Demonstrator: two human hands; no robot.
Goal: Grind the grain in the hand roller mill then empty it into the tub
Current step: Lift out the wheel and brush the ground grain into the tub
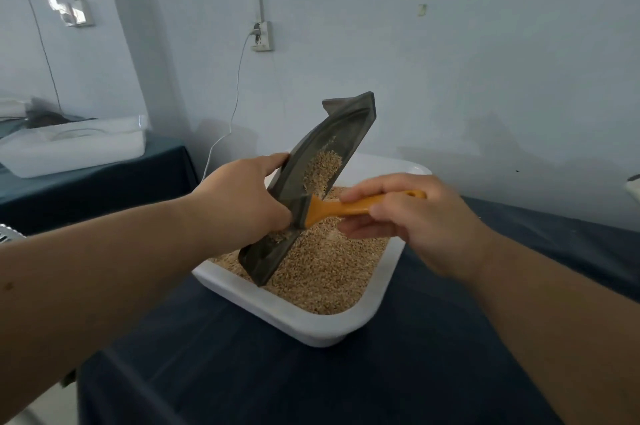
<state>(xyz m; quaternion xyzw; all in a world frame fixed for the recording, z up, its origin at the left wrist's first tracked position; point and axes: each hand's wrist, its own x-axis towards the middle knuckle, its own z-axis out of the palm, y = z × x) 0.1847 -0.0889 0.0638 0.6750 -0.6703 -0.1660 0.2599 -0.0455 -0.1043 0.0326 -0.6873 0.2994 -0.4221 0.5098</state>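
Left hand (242,196): fingers curled round a grey tray (332,133), tilted steeply, its lower end in the white tub (311,327) of crushed grain (329,272). Right hand (415,227): pinches an orange-handled tool (360,208) against the tray. Surface: dark blue tablecloth (242,372); far pale wall with a socket (262,36).

**Table with one tub**

Table (242,372) under a dark blue cloth carries a white tub (311,331) filled with grain. Left of the tub and further back, a second table (104,189), also dark-clothed, carries a clear bin (69,151).
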